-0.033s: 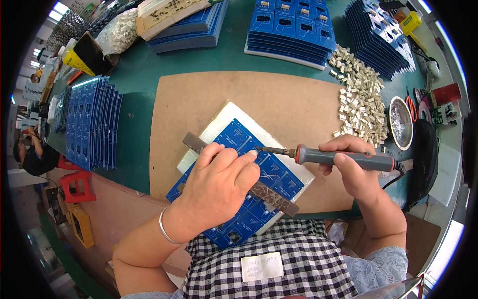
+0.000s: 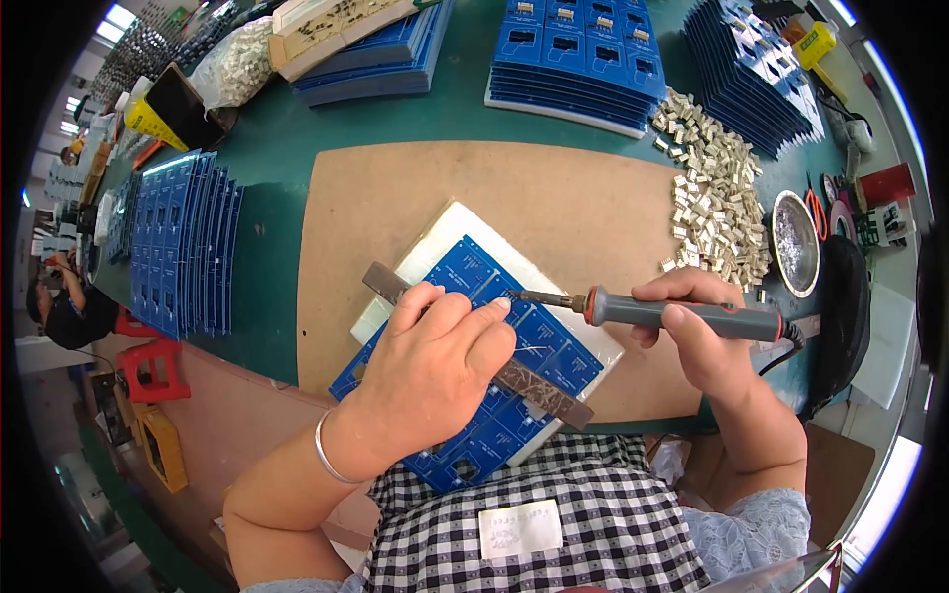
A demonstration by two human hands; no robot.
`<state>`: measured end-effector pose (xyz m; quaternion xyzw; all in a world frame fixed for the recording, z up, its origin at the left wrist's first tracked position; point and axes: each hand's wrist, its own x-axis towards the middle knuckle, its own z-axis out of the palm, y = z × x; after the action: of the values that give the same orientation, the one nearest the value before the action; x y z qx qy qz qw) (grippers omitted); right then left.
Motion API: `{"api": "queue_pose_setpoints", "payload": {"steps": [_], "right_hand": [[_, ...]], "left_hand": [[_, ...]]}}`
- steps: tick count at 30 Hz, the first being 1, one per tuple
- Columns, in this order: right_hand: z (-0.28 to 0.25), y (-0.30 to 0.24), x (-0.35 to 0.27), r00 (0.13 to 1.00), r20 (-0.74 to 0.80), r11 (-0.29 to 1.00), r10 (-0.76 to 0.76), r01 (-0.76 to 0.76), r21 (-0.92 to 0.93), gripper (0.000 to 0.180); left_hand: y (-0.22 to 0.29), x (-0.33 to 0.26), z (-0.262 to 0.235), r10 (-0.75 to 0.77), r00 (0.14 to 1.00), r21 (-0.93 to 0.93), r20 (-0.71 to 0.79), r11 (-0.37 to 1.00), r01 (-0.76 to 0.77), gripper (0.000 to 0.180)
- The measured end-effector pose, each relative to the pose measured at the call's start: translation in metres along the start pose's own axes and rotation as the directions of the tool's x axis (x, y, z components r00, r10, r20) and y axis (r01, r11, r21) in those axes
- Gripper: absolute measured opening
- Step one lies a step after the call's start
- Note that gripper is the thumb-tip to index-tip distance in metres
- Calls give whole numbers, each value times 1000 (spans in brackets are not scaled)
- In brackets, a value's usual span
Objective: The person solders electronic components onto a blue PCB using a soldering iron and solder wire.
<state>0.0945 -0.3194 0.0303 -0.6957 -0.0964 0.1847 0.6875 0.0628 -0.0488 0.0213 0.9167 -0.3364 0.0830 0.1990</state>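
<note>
My right hand point(image 2: 707, 336) grips the grey handle of a soldering iron point(image 2: 657, 312), its tip reaching left to the board beside my left fingertips. My left hand point(image 2: 430, 361) is closed over a blue circuit board panel point(image 2: 568, 361), fingers pinched near that tip. A thin silvery strand of solder wire point(image 2: 534, 349) sticks out from beneath the left hand; where the fingers grip it is hidden. Under the same hand, a dark, worn flat bar point(image 2: 549, 391) lies slantwise across the panel. The panel rests tilted on a white foam pad point(image 2: 450, 229).
A brown board point(image 2: 371, 198) covers the green table point(image 2: 267, 257). Small cream connectors point(image 2: 717, 198) are heaped at right, beside a metal bowl point(image 2: 794, 244). Stacks of blue panels point(image 2: 578, 74) stand at the back, with more panels point(image 2: 183, 242) at left. A red stool point(image 2: 153, 366) stands beyond.
</note>
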Motion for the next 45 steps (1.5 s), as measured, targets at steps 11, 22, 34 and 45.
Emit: {"api": "queue_pose_setpoints", "payload": {"steps": [11, 22, 34, 45], "right_hand": [[1, -1, -5, 999, -4, 997, -35, 35, -72, 27], [0, -1, -7, 1000, -18, 998, -10, 9, -68, 27], [10, 10, 2, 996, -45, 997, -80, 81, 16, 23], [-109, 25, -77, 404, -682, 792, -610, 312, -524, 27]], "left_hand": [[0, 1, 4, 21, 1000, 18, -17, 1000, -21, 11], [1, 2, 4, 11, 1000, 12, -17, 1000, -11, 10], [2, 1, 2, 3, 1000, 4, -24, 1000, -3, 13], [-3, 3, 13, -18, 1000, 100, 14, 995, 17, 21]]}}
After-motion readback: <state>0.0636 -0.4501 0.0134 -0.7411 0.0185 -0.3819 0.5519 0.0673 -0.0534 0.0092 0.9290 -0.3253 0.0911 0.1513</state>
